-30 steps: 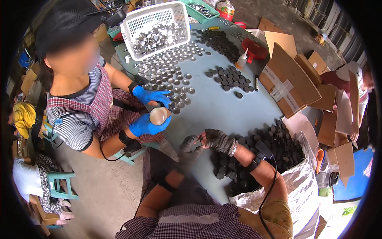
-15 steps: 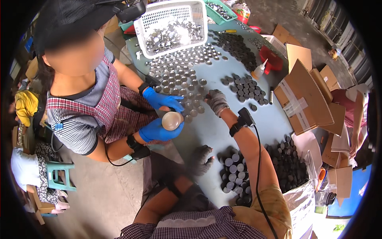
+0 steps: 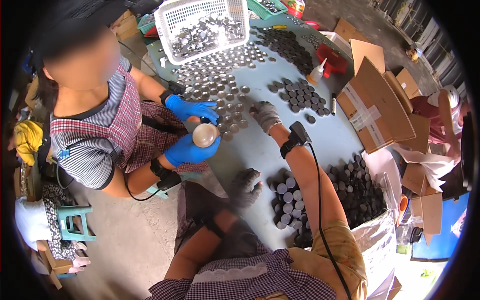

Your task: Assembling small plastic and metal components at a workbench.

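Reaching R hand (image 3: 265, 116) over silver caps (image 3: 227, 107), table (image 3: 255, 150) mid-area bare.

Our right hand (image 3: 265, 115) has reached from the dark caps by the bag across the worktop (image 3: 260, 150) to the silver lids (image 3: 225, 100), palm down. Our left hand (image 3: 246, 182) has dropped to the worktop's near edge.

open brown cardboard box (image 3: 376, 107), taped, right of centre | smaller brown cartons (image 3: 419, 200) lower right | flat cardboard flaps (image 3: 361, 47) upper right | clear plastic bag (image 3: 374, 240) lower right
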{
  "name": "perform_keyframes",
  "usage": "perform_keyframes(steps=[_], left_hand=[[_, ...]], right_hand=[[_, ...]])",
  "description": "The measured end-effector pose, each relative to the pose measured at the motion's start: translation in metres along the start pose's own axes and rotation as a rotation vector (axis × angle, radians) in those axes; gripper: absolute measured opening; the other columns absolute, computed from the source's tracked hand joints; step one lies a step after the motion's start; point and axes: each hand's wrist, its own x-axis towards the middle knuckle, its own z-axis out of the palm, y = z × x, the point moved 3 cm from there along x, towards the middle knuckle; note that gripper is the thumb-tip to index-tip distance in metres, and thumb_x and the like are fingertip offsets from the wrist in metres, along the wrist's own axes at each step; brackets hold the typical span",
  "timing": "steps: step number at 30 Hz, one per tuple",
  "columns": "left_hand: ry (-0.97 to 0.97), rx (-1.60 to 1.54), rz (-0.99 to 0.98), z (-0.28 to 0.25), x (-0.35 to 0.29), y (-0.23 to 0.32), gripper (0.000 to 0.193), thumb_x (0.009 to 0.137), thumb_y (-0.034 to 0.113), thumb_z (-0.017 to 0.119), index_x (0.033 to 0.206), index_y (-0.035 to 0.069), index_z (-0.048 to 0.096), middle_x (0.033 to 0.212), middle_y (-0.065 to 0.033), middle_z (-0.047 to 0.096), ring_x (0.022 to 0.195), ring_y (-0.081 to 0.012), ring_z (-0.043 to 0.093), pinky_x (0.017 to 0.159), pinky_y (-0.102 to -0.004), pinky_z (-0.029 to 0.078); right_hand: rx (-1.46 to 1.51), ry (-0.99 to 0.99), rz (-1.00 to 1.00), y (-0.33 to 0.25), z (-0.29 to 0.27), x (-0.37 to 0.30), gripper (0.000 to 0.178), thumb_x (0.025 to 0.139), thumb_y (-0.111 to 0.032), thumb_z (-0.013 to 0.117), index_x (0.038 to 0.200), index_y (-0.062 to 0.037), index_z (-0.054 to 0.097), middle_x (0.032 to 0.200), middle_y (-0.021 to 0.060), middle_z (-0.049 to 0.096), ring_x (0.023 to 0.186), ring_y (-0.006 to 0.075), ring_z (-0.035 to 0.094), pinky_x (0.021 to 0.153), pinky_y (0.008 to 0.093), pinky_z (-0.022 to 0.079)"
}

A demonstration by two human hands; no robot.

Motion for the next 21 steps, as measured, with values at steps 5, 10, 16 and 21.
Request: perform_keyframes(steps=[5,10,16,21], left_hand=[[-0.037,-0.034,0.011,0.008,-0.006,-0.002,0.03,0.069,0.009,0.07,0.098,0.008,0.061,0.097,-0.0099,0.061,0.092,-0.028,0.059,0.078,-0.039,0.049],[-0.089,0.024,0.011,-0.001,-0.009,-0.004,0.032,0.068,0.01,0.071,0.098,0.008,0.061,0.098,-0.0095,0.061,0.094,-0.0283,0.058,0.08,-0.039,0.048],[-0.399,-0.032,0.079,0.026,0.008,0.04,0.04,0.067,0.017,0.07,0.106,0.012,0.061,0.105,-0.0084,0.059,0.099,-0.0273,0.056,0.083,-0.0402,0.048],[-0.577,0.16,0.117,0.051,0.004,0.044,0.037,0.072,0.022,0.065,0.107,0.012,0.061,0.104,-0.0106,0.059,0.093,-0.0307,0.057,0.081,-0.0411,0.049]], right_hand=[[-0.254,-0.08,0.049,0.012,-0.004,-0.007,0.019,0.074,-0.027,0.065,0.09,-0.0168,0.065,0.087,0.0071,0.065,0.09,0.0274,0.06,0.078,0.037,0.048],[-0.329,-0.094,0.031,0.037,-0.017,-0.033,0.022,0.074,-0.029,0.064,0.092,-0.0185,0.065,0.088,0.0057,0.066,0.092,0.0265,0.058,0.08,0.0373,0.047],[-0.482,0.013,0.23,0.086,-0.066,-0.113,0.045,0.075,-0.025,0.062,0.118,-0.0124,0.055,0.117,0.0119,0.056,0.115,0.0291,0.046,0.097,0.0382,0.037],[-0.193,0.129,0.175,0.067,-0.074,-0.164,0.044,0.077,-0.028,0.064,0.116,-0.0097,0.055,0.112,0.0141,0.059,0.109,0.0289,0.051,0.094,0.0402,0.04]])
